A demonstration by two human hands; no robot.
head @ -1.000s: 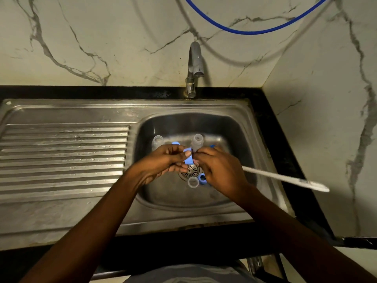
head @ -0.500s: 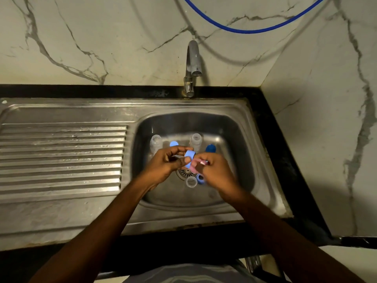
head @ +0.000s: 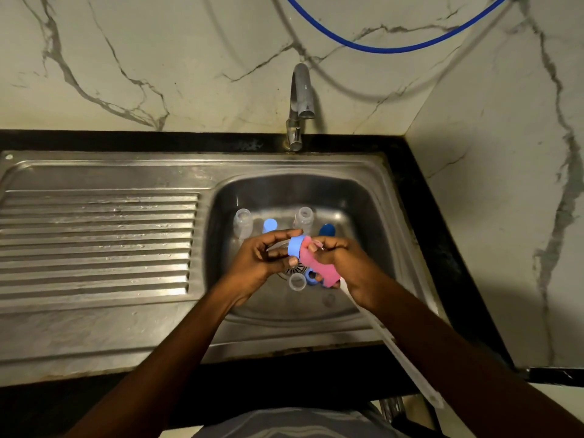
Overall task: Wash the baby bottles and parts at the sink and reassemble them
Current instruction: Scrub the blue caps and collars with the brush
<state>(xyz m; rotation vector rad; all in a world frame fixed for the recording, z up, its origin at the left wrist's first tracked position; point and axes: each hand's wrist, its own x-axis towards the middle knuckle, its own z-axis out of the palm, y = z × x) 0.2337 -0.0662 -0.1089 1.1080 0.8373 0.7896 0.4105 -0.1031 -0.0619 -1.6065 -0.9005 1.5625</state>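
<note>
The brush (head: 317, 265) slants over the middle of the sink (head: 363, 197) basin. Its pink sponge head points up-left against the blue ring (head: 296, 246), and its white handle trails past the front edge. The left hand (head: 262, 260) grip pinches the ring. The right hand (head: 344, 260) grip clasps the brush beside the sponge.

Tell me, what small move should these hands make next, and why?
Probably twist the pink sponge brush inside the light blue plastic ring. The left hand pinches the ring, the right hand grips the sponge, and the sponge's tip sits at the ring's opening.
</note>
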